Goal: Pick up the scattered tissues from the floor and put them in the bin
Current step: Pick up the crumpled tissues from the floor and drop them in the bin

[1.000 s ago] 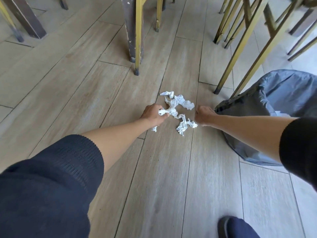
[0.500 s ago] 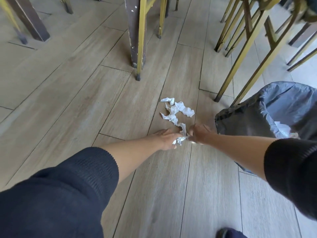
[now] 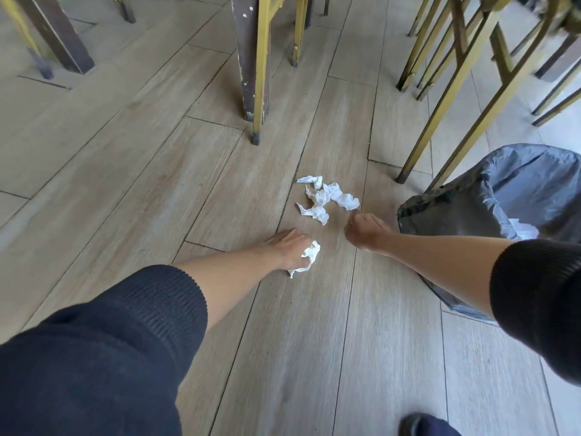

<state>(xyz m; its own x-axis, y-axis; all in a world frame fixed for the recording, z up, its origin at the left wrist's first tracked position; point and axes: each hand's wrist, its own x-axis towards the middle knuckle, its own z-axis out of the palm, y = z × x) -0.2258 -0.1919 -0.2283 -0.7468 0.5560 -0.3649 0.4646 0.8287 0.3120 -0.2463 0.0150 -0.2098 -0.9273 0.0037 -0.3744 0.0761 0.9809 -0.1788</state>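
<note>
The left hand (image 3: pixel 290 248) grips one crumpled tissue (image 3: pixel 309 254), fingers curled round it. The right hand (image 3: pixel 361 229) is fisted; whether it holds anything I cannot tell. White paper already lies in the bin (image 3: pixel 456 212). A tissue cluster (image 3: pixel 325 198) remains on the floor, just left of the bin.

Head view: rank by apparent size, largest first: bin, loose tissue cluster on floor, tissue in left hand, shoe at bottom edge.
1. bin, cropped at the right edge
2. loose tissue cluster
3. shoe, cropped and nearer the camera, so unsure against the cluster
4. tissue in the left hand, partly hidden
</note>
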